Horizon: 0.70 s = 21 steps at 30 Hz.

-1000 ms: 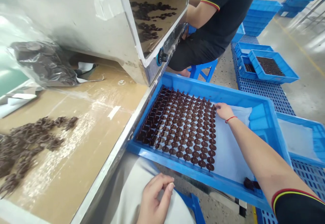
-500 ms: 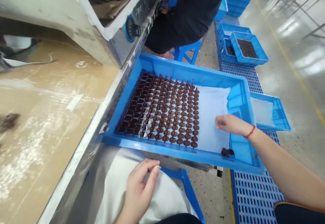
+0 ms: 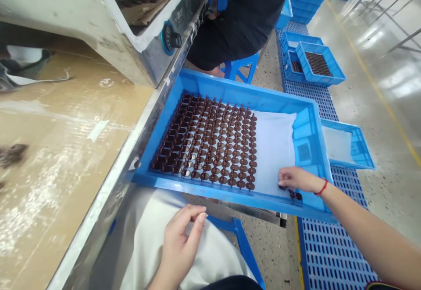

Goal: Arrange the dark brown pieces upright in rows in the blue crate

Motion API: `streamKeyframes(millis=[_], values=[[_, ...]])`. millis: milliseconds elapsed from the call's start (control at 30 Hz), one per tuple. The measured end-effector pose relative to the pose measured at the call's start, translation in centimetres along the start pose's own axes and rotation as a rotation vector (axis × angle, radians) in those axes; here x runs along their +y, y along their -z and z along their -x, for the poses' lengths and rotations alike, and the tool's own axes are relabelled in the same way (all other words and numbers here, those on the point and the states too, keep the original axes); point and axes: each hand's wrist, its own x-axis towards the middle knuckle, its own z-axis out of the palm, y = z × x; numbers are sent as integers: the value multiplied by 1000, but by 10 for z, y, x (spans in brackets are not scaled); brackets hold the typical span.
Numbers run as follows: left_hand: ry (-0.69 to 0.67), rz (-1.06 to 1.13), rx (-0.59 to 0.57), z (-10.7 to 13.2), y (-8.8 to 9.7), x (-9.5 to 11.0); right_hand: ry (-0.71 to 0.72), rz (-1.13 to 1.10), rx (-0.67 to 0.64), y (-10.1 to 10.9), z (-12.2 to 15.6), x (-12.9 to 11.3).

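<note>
A blue tray (image 3: 226, 93) sits in front of me with several rows of small dark brown parts (image 3: 210, 143) standing on a white sheet (image 3: 274, 145). My right hand (image 3: 296, 179), with a red string at the wrist, reaches into the tray's near right corner, fingers curled down onto a few loose brown parts (image 3: 296, 195) there. My left hand (image 3: 180, 246) rests on the white cloth (image 3: 151, 237) over my lap, thumb and fingers pinched together; whether they hold anything does not show.
A cardboard-covered table (image 3: 66, 150) with a steel edge lies to the left, a metal machine (image 3: 131, 22) with a blue knob above it. Another person in dark clothes sits on a blue stool (image 3: 240, 68) ahead. More blue trays (image 3: 315, 62) stand on a blue grid pallet (image 3: 329, 255).
My right hand drew back from the far end of the rows to the tray's near right corner, onto the loose parts. The view swung right and down. My left hand stayed put.
</note>
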Motion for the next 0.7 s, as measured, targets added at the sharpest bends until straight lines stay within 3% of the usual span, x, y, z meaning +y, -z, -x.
streamKeyframes(millis=[133, 333, 533, 700], values=[[-8, 1, 16, -2, 1, 2, -19, -154, 158, 22, -30, 6], [-23, -7, 25, -3, 3, 5, -152, -183, 315, 40, -67, 9], [-2, -20, 22, -3, 2, 3, -214, -162, 394, 52, -58, 16], [-8, -28, 25, -3, 1, 3, -132, -88, 369, 42, -50, 5]])
